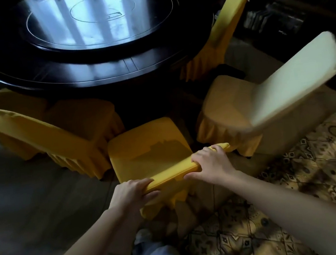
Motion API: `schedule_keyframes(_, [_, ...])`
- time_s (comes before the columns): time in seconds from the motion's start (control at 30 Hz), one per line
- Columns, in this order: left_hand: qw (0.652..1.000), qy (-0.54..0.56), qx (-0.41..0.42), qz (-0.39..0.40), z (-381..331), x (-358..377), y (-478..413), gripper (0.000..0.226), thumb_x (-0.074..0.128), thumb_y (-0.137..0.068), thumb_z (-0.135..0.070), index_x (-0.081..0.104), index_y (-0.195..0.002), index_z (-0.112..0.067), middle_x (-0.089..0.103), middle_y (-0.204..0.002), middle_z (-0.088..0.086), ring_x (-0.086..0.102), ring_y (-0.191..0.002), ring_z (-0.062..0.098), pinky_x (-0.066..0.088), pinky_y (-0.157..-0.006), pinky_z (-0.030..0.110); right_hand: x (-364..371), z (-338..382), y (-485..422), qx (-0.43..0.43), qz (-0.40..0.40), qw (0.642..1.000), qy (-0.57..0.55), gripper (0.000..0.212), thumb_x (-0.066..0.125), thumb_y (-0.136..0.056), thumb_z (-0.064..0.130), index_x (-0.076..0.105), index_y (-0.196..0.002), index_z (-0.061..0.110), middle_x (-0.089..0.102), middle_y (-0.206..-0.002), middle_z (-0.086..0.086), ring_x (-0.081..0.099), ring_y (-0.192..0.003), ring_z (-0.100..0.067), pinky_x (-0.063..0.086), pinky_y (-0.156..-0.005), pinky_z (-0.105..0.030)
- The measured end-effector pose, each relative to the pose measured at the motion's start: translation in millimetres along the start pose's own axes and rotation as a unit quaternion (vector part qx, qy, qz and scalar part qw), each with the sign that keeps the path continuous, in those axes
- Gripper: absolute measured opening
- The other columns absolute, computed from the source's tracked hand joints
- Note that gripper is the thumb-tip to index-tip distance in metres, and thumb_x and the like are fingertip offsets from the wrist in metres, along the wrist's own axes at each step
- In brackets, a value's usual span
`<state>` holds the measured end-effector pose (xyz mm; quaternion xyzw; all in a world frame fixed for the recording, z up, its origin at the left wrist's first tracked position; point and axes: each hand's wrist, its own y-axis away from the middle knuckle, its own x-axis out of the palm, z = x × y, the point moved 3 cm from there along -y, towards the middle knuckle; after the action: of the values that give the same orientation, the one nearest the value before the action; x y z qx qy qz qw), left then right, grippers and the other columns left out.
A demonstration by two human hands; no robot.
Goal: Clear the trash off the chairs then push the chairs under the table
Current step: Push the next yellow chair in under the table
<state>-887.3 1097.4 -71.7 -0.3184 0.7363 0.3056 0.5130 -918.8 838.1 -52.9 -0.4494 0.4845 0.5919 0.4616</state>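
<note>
A chair in a yellow cover stands right in front of me, its bare seat facing the dark round table. My left hand grips the left end of the chair's backrest top. My right hand grips the right end of the same backrest. No trash shows on this seat. The seat's front edge lies a little short of the table's rim.
Another yellow-covered chair stands close on the left, a paler one close on the right, and a further one beyond it at the table. A glass turntable sits on the table. A patterned carpet covers the floor at right.
</note>
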Motion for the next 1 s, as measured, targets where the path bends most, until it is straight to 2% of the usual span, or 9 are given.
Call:
schedule_keyframes(0.13, [1.0, -0.001, -0.007, 0.006, 5.2, 1.5, -3.8, 0.061, 0.041, -0.078, -0.074, 0.055, -0.124, -0.037, 0.068, -0.113, -0.009, 0.066, -0.095, 0.017, 0.05, -0.069, 0.032, 2.1, -0.5, -3.2, -0.004, -0.011, 1.0, 0.003, 0.079, 0.017, -0.068, 0.09, 0.056, -0.101, 0.029, 0.062, -0.107, 0.009, 0.053, -0.104, -0.015, 0.029, -0.1, -0.045])
schedule_keyframes(0.2, [1.0, -0.003, -0.015, 0.008, 9.8, -2.1, -8.3, 0.057, 0.044, -0.078, -0.074, 0.056, -0.122, -0.04, 0.068, -0.11, -0.011, 0.066, -0.093, 0.016, 0.049, -0.067, 0.03, 2.4, 0.0, -7.3, -0.005, -0.018, 1.0, 0.002, 0.08, 0.015, -0.069, 0.09, 0.056, -0.099, 0.029, 0.061, -0.104, 0.009, 0.052, -0.103, -0.015, 0.03, -0.098, -0.045])
schedule_keyframes(0.33, [0.999, -0.012, -0.033, 0.022, 22.9, -15.5, -27.5, 0.051, 0.046, -0.077, -0.074, 0.057, -0.117, -0.044, 0.067, -0.092, -0.016, 0.061, -0.076, 0.004, 0.038, -0.053, 0.018, 1.7, 0.6, -22.7, 0.007, -0.031, 0.999, -0.009, 0.076, 0.017, -0.072, 0.089, 0.056, -0.097, 0.029, 0.06, -0.102, 0.009, 0.052, -0.102, -0.015, 0.029, -0.1, -0.044])
schedule_keyframes(0.4, [0.998, 0.002, -0.052, 0.031, 30.5, -21.5, -42.3, 0.053, 0.046, -0.075, -0.075, 0.057, -0.115, -0.044, 0.063, -0.085, -0.02, 0.057, -0.068, -0.001, 0.038, -0.049, 0.014, 0.2, -2.6, -33.3, 0.02, -0.038, 0.999, -0.033, 0.076, 0.015, -0.072, 0.088, 0.056, -0.1, 0.03, 0.059, -0.106, 0.009, 0.05, -0.107, -0.016, 0.024, -0.105, -0.047])
schedule_keyframes(0.47, [0.997, 0.027, -0.063, 0.036, 36.1, -24.3, -59.8, 0.061, 0.041, -0.069, -0.079, 0.058, -0.114, -0.041, 0.061, -0.085, -0.02, 0.058, -0.067, -0.002, 0.047, -0.051, 0.016, -1.9, -8.1, -45.1, 0.032, -0.031, 0.998, -0.042, 0.072, 0.018, -0.073, 0.085, 0.055, -0.105, 0.032, 0.056, -0.112, 0.007, 0.047, -0.114, -0.018, 0.018, -0.11, -0.051])
schedule_keyframes(0.53, [0.996, 0.043, -0.069, 0.037, 39.7, -24.4, -76.8, 0.072, 0.035, -0.062, -0.083, 0.059, -0.115, -0.04, 0.062, -0.089, -0.019, 0.059, -0.071, 0.0, 0.053, -0.055, 0.019, -4.5, -15.7, -59.4, 0.04, -0.013, 0.999, -0.034, 0.063, 0.029, -0.078, 0.081, 0.054, -0.112, 0.034, 0.052, -0.122, 0.004, 0.041, -0.122, -0.021, 0.013, -0.111, -0.055])
schedule_keyframes(0.6, [0.997, 0.043, -0.068, 0.024, 43.2, -25.8, -91.2, 0.075, 0.033, -0.06, -0.085, 0.059, -0.115, -0.04, 0.063, -0.09, -0.019, 0.059, -0.071, 0.001, 0.05, -0.053, 0.017, -7.1, -23.1, -75.3, 0.043, 0.0, 0.999, -0.031, 0.059, 0.036, -0.08, 0.077, 0.052, -0.115, 0.034, 0.05, -0.128, 0.002, 0.038, -0.126, -0.024, 0.012, -0.112, -0.057])
schedule_keyframes(0.83, [0.998, 0.021, -0.067, 0.006, 57.4, -36.1, -138.1, 0.065, 0.04, -0.066, -0.083, 0.062, -0.109, -0.04, 0.057, -0.079, -0.022, 0.051, -0.06, -0.002, 0.031, -0.044, 0.011, -16.9, -42.3, -123.8, 0.041, -0.003, 0.999, -0.025, 0.057, 0.037, -0.081, 0.074, 0.053, -0.115, 0.031, 0.05, -0.128, -0.001, 0.039, -0.126, -0.026, 0.014, -0.112, -0.057])
schedule_keyframes(1.0, [0.996, 0.04, -0.084, 0.018, 72.2, -41.9, -176.4, 0.062, 0.046, -0.069, -0.079, 0.061, -0.115, -0.039, 0.058, -0.086, -0.022, 0.054, -0.066, -0.001, 0.034, -0.047, 0.011, -24.7, -56.8, -165.5, 0.042, 0.005, 0.999, -0.022, 0.057, 0.039, -0.081, 0.073, 0.052, -0.114, 0.029, 0.05, -0.128, -0.002, 0.038, -0.127, -0.027, 0.013, -0.112, -0.056])
